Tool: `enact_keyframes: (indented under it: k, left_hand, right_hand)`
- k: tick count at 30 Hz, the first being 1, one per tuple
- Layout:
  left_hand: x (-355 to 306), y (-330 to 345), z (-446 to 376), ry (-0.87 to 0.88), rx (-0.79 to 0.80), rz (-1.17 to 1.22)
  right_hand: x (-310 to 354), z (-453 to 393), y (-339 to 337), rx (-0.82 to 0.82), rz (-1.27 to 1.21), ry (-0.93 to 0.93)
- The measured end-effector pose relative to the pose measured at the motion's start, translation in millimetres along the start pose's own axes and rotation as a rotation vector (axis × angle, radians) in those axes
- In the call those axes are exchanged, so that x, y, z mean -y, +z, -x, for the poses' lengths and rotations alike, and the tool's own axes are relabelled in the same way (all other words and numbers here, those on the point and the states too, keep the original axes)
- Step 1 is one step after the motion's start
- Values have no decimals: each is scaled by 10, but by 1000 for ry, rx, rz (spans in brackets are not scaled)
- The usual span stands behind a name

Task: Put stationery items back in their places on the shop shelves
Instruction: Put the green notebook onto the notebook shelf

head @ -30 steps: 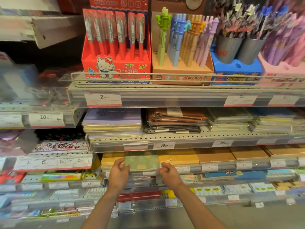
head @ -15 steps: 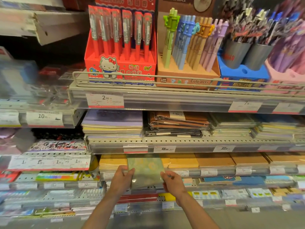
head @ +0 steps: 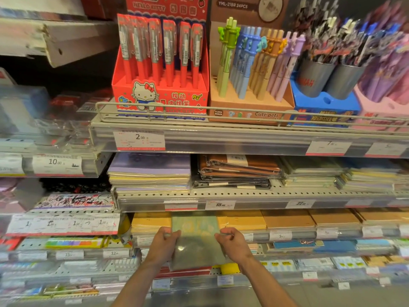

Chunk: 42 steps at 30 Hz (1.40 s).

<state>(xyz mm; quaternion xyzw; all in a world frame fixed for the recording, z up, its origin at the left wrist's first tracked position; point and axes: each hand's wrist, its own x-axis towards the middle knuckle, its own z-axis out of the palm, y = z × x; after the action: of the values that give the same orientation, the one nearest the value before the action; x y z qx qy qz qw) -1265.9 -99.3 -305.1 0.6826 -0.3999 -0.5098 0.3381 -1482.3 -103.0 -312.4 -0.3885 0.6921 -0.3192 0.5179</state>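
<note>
Green plastic-wrapped notebook (head: 194, 238) is being pinched by left hand (head: 162, 243) and right hand (head: 233, 242), overlapping yellow notebook stacks (head: 150, 220) beneath the price-label rail (head: 221, 204).

— What writing can be read on the shelves?
— "HELLO KITTY" tops the red cardboard pen display box (head: 161, 94). Right of it, the brown cardboard pen box (head: 250, 107) reads "YML-218R 24PCS" and "Cute pets".
— Any prices?
— White shelf-edge price tags: "2.00" (head: 139, 140), "10.00" (head: 58, 165) far left, "15.90" (head: 220, 205) lower down.
</note>
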Motion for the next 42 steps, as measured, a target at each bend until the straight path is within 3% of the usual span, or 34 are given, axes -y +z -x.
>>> enact_keyframes:
  k: [4,7,15,20,26,34,42]
  left_hand:
    - [74,-25,-26,35,12,-58]
    - [140,-2,7,70,50,-98]
    - [202,225,141,150,262,-242]
    - [70,451,264,290,307,-349]
    - [-381,698,526,399,342,-170]
    - [-1085,1052,796,440,348,17]
    - [-1655,1726,1035,455,308,43]
  right_hand:
    - [-100,12,-57,170,46,11]
    - [-213,31,-115,164,94,48]
    - [-460,211,-391,22,152,105]
    - [-459,437,-683,-93,152,23]
    - [-182,808,-1140,-216,65,-161]
    - [231,1007,-1808,-187,-130,-343]
    - [447,842,-2606,-187,-213,-328]
